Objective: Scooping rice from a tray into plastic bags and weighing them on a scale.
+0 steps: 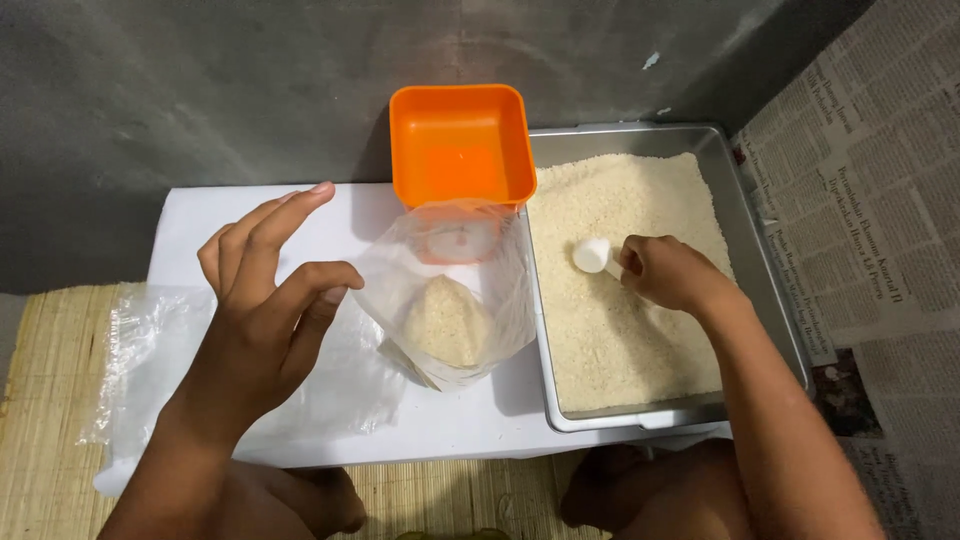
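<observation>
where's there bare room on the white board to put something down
Bare patches: the far-left strip behind the left hand, and the near edge in front of the rice bag. Crowded: the orange tub and rice tray, with the right hand, fill the right; loose plastic bags cover the left.

A single head-mounted camera supplied the only view. It looked steeply downward from above the person's seated position and faced forward toward a grey wall (200, 90) that filled the upper frame. The range was close: both forearms entered from the bottom edge, with the left hand (265, 290) left of centre and the right hand (665, 272) right of centre. A low white table (200, 215) sat at mid-frame, its far edge against the wall. The person's knees showed at the bottom edge, over a woven mat (45, 420). Newspaper sheets (880, 150) closed the right side. No second view was available, so no overlap existed.
</observation>
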